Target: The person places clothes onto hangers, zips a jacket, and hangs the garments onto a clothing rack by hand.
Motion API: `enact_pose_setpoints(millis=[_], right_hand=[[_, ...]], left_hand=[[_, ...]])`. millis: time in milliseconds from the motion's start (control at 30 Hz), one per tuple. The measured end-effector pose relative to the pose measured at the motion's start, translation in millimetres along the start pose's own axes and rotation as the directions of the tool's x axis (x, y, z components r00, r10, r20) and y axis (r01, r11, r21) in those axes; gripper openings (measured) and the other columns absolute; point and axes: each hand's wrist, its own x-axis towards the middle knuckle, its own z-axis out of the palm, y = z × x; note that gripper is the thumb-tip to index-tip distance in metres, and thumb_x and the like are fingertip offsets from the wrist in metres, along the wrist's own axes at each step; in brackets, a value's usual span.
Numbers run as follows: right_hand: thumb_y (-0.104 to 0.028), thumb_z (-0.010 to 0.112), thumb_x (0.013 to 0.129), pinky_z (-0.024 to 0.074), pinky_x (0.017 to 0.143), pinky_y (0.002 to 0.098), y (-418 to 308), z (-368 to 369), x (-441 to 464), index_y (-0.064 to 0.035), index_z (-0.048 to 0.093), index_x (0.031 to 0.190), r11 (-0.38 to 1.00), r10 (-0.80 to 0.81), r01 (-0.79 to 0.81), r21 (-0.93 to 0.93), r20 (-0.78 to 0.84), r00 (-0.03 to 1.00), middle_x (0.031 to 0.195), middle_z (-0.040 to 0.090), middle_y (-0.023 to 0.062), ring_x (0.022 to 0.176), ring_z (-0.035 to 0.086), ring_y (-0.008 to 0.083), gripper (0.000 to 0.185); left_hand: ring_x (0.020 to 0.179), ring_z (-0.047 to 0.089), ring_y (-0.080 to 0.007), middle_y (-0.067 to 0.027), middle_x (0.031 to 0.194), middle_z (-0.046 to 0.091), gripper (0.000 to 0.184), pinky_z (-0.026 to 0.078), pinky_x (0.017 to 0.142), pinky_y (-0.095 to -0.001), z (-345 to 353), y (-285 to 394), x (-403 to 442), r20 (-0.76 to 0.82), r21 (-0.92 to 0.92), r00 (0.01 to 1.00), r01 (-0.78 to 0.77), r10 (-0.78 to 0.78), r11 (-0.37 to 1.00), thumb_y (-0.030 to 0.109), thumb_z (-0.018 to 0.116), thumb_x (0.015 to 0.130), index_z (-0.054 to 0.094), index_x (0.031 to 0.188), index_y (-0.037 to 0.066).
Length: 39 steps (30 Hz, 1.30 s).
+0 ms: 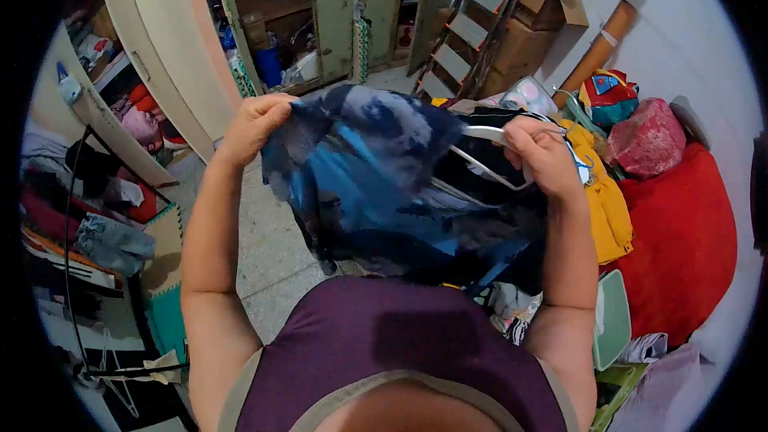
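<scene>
A blue and grey patterned garment (352, 160) hangs spread between my two hands. My left hand (258, 124) pinches its upper left corner. At the right, my right hand (544, 152) is closed on a white hanger (484, 134), whose lower bar slants across dark cloth. The hanger lies partly over the garment's right side, and part of it is hidden by cloth and fingers. Below and behind the garment, other dark clothing shows, and its edges are hard to tell apart.
A yellow garment (610, 212), a pink bag (648, 138) and a large red cloth (680, 232) are piled at the right. A step ladder (466, 36) and cardboard boxes (516, 48) stand at the back. Clothes and a black rack (74, 272) are at the left.
</scene>
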Motion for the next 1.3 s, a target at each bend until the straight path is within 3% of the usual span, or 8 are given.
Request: enact_pose_setpoints(millis=[167, 300, 500, 533, 600, 900, 1033, 1300], right_hand=[[-0.029, 0.051, 0.087, 0.0324, 0.048, 0.024, -13.1, 11.7, 33.3, -0.0022, 0.056, 0.068, 0.994, -0.04, 0.042, -0.1, 0.02, 0.999, 0.053, 0.047, 0.0001, 0.05, 0.041, 0.0086, 0.033], [-0.032, 0.051, 0.086, 0.0346, 0.047, 0.0259, -43.3, 38.6, 63.6, -0.0018, 0.055, 0.067, 0.928, -0.067, 0.13, -0.35, 0.188, 0.98, 0.052, 0.046, 0.0014, 0.049, 0.042, 0.0097, 0.036], [-0.036, 0.051, 0.087, 0.0395, 0.055, 0.026, -63.8, 52.1, 82.1, 0.0012, 0.059, 0.079, 0.923, -0.191, 0.286, -0.256, 0.339, 0.921, 0.061, 0.052, 0.0017, 0.058, 0.047, 0.0104, 0.039], [-0.035, 0.051, 0.087, 0.0401, 0.057, 0.0256, -65.5, 44.5, 81.4, 0.0011, 0.06, 0.081, 0.93, -0.212, 0.295, -0.218, 0.336, 0.918, 0.064, 0.053, 0.0018, 0.062, 0.048, 0.0102, 0.038], [-0.03, 0.048, 0.089, 0.0409, 0.074, 0.0227, -66.6, 19.0, 81.1, -0.0008, 0.058, 0.102, 0.911, -0.195, 0.314, -0.266, 0.391, 0.9, 0.088, 0.058, 0.0032, 0.083, 0.051, 0.0094, 0.033], [-0.023, 0.056, 0.085, 0.0419, 0.069, 0.0253, 10.8, -44.6, 81.2, -0.0009, 0.058, 0.091, 0.987, -0.012, 0.044, -0.152, 0.207, 0.978, 0.078, 0.055, -0.0022, 0.075, 0.05, 0.0094, 0.023], [-0.011, 0.058, 0.079, 0.0423, 0.071, 0.0245, 7.3, -39.6, 97.3, 0.0002, 0.056, 0.097, 0.892, -0.232, 0.278, -0.357, 0.166, 0.958, 0.082, 0.056, 0.0008, 0.078, 0.05, 0.0091, 0.021], [-0.007, 0.052, 0.078, 0.0425, 0.067, 0.0251, 32.0, -54.9, 139.9, 0.0014, 0.056, 0.09, 0.916, -0.235, 0.203, -0.345, -0.053, 0.971, 0.076, 0.056, 0.0009, 0.071, 0.051, 0.0098, 0.016]], left_hand=[[0.106, 0.047, -0.0166, -0.0075, 0.113, 0.052, 0.038, 0.037, 0.088, -0.0273, -7.7, 8.8, -7.8, -0.046, 0.488, 0.994, -0.062, 0.097, 0.87, 0.023, 0.056, 0.085, 0.051, 0.117, 0.004], [0.104, 0.049, -0.0221, -0.0114, 0.109, 0.053, 0.038, 0.038, 0.085, -0.0322, 26.9, 47.1, 5.1, 0.071, 0.769, 0.855, -0.375, 0.513, 0.518, 0.019, 0.056, 0.084, 0.049, 0.119, 0.006], [0.07, 0.055, -0.0262, -0.0134, 0.074, 0.056, 0.023, 0.043, 0.064, -0.0321, 45.2, 58.5, 25.0, 0.156, 0.605, 0.963, -0.27, 0.221, 0.749, 0.021, 0.056, 0.084, 0.057, 0.092, 0.0], [0.065, 0.053, -0.0249, -0.013, 0.072, 0.056, 0.021, 0.042, 0.061, -0.0302, 40.5, 55.4, 25.7, 0.125, 0.604, 0.933, -0.342, 0.338, 0.72, 0.021, 0.056, 0.084, 0.056, 0.087, 0.0], [0.065, 0.053, -0.0229, -0.0122, 0.072, 0.056, 0.021, 0.042, 0.061, -0.0294, 25.5, 48.3, 26.3, 0.031, 0.62, 0.932, -0.302, 0.362, 0.724, 0.021, 0.056, 0.084, 0.057, 0.087, 0.0], [0.083, 0.052, -0.0133, -0.0048, 0.082, 0.055, 0.024, 0.04, 0.076, -0.0243, -25.4, 52.2, 33.4, -0.138, 0.713, 0.946, -0.109, 0.292, 0.692, 0.023, 0.051, 0.089, 0.055, 0.092, 0.0], [0.076, 0.055, -0.0148, -0.0059, 0.075, 0.058, 0.023, 0.043, 0.07, -0.0257, -44.0, 50.9, 50.8, -0.109, 0.724, 0.859, -0.277, 0.501, 0.632, 0.022, 0.055, 0.086, 0.058, 0.093, 0.001], [0.084, 0.055, -0.01, -0.0018, 0.089, 0.062, 0.03, 0.041, 0.077, -0.0225, -87.8, 80.9, 54.9, -0.195, 0.791, 0.866, -0.138, 0.46, 0.596, 0.028, 0.054, 0.088, 0.06, 0.104, 0.003]])
